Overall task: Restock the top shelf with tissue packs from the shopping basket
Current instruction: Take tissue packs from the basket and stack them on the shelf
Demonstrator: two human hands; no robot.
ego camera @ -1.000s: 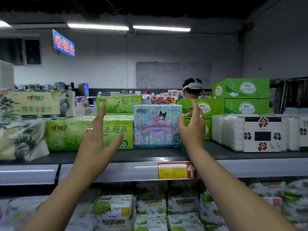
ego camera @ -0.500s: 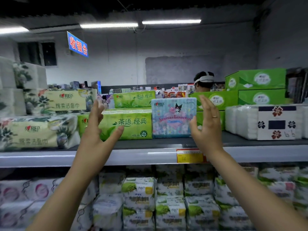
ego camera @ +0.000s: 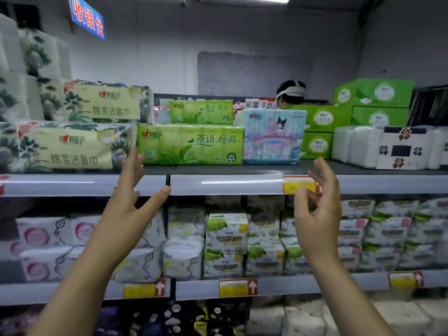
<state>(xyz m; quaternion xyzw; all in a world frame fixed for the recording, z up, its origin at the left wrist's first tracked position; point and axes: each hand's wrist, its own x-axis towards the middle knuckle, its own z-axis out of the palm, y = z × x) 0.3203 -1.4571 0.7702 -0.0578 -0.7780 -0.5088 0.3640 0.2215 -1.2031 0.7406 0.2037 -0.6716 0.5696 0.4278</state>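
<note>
A pale blue cartoon-print tissue pack stands upright on the top shelf, between a green tissue pack and green boxes. My left hand is raised in front of the shelf edge, fingers spread, holding nothing. My right hand hovers below and right of the blue pack, fingers loosely curled and apart, empty. Neither hand touches a pack. The shopping basket is out of view.
Floral cream packs fill the shelf's left, white wrapped packs its right. Lower shelves hold many small packs. A person stands behind the shelf. A blue sign hangs above.
Both hands have dropped from beside the blue pack to below the shelf edge. The view has tilted down and shifted left, showing more lower shelves.
</note>
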